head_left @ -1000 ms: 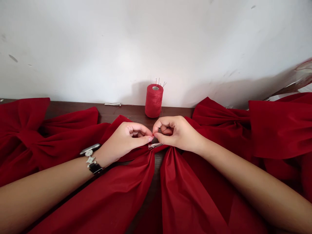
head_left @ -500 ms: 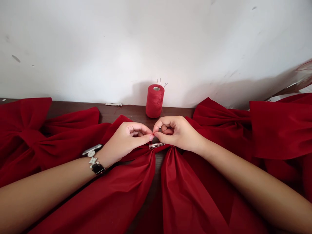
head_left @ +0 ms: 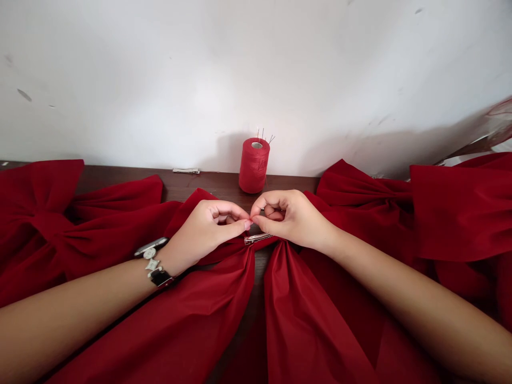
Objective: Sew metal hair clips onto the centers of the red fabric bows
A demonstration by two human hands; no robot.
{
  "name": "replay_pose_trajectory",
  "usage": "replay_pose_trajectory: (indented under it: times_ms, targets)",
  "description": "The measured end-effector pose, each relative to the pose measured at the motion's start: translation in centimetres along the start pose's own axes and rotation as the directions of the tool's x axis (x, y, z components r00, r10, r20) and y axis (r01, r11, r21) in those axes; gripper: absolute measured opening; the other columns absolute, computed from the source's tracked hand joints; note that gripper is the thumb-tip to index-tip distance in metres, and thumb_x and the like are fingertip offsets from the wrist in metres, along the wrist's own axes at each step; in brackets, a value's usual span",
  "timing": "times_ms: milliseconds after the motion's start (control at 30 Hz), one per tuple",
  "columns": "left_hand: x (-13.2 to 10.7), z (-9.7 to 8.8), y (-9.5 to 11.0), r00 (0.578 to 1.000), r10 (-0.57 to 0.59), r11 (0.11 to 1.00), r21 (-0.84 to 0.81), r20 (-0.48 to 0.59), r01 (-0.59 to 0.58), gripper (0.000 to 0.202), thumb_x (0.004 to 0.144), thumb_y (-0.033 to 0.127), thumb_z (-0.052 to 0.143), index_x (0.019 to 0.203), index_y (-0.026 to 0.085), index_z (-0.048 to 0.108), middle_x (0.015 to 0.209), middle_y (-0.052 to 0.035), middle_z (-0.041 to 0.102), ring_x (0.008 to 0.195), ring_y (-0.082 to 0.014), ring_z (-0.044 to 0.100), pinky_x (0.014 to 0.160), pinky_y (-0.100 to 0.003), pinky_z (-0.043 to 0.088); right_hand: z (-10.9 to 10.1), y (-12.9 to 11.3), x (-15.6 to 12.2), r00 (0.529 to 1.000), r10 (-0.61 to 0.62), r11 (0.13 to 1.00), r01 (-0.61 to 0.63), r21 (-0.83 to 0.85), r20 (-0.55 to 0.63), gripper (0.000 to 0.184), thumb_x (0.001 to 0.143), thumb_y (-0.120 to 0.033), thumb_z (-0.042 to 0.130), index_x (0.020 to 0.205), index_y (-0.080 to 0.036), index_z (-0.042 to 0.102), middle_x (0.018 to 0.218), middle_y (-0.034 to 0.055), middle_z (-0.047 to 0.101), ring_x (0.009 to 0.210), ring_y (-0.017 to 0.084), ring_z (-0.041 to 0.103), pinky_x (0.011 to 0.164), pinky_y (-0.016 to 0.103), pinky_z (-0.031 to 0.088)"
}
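My left hand (head_left: 208,226) and my right hand (head_left: 290,217) meet fingertip to fingertip over the gathered middle of a large red fabric bow (head_left: 224,309). Both are closed in a pinch on something tiny and red between them; I cannot make out what. A silver metal hair clip (head_left: 256,238) lies just under the fingertips at the bow's centre. A bracelet-style watch (head_left: 154,261) is on my left wrist. A red thread spool (head_left: 253,165) with several pins stuck in its top stands behind the hands, against the wall.
More red bows lie on the dark wooden table: one at far left (head_left: 44,213), others at right (head_left: 452,208). A small flat metal piece (head_left: 186,171) lies by the white wall (head_left: 256,69). Something pale and glossy shows at the upper right edge (head_left: 498,120).
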State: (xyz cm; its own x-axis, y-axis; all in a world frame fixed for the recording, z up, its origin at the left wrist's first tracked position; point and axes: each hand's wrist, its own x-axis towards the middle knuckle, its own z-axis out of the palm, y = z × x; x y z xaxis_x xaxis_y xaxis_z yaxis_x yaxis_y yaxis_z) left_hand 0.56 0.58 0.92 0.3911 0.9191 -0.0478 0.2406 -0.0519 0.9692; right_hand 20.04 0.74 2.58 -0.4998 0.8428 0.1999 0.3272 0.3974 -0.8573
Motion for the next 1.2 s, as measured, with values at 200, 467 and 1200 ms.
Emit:
replay_pose_trajectory:
  times_ms: [200, 467, 1200]
  targets:
    - [0.03, -0.02, -0.08, 1.0, 0.014, 1.0, -0.005, 0.0, -0.014, 0.006, 0.077, 0.024, 0.072, 0.076, 0.018, 0.075, 0.073, 0.0002, 0.074, 0.07, -0.0132, 0.066, 0.067, -0.022, 0.05, 0.0, 0.08, -0.02, 1.0, 0.003, 1.0, -0.003, -0.004, -0.008, 0.005, 0.078, -0.012, 0.061, 0.074, -0.012, 0.064, 0.052, -0.0095, 0.033, 0.048, 0.003, 0.026, 0.048, 0.018, 0.026]
    - [-0.01, 0.01, -0.19, 1.0, 0.012, 1.0, -0.02, -0.017, -0.012, 0.007, 0.075, 0.024, 0.073, 0.075, 0.017, 0.075, 0.074, -0.0006, 0.075, 0.071, -0.0139, 0.066, 0.066, -0.022, 0.051, 0.02, 0.06, -0.04, 1.0, -0.008, 1.0, 0.007, -0.026, -0.022, 0.004, 0.077, -0.013, 0.063, 0.073, -0.012, 0.064, 0.052, -0.0099, 0.029, 0.049, 0.004, 0.025, 0.049, 0.017, 0.027]
    - [0.1, -0.08, -0.07, 0.999, -0.026, 0.998, -0.052, 0.022, 0.027, 0.01, 0.076, 0.027, 0.073, 0.073, 0.018, 0.075, 0.074, -0.001, 0.076, 0.07, -0.0128, 0.067, 0.065, -0.02, 0.051, 0.13, -0.24, -0.15, 0.996, -0.026, 0.996, 0.018, -0.089, -0.087, 0.005, 0.075, -0.015, 0.064, 0.071, -0.012, 0.066, 0.05, -0.0103, 0.024, 0.047, 0.004, 0.023, 0.046, 0.019, 0.024]
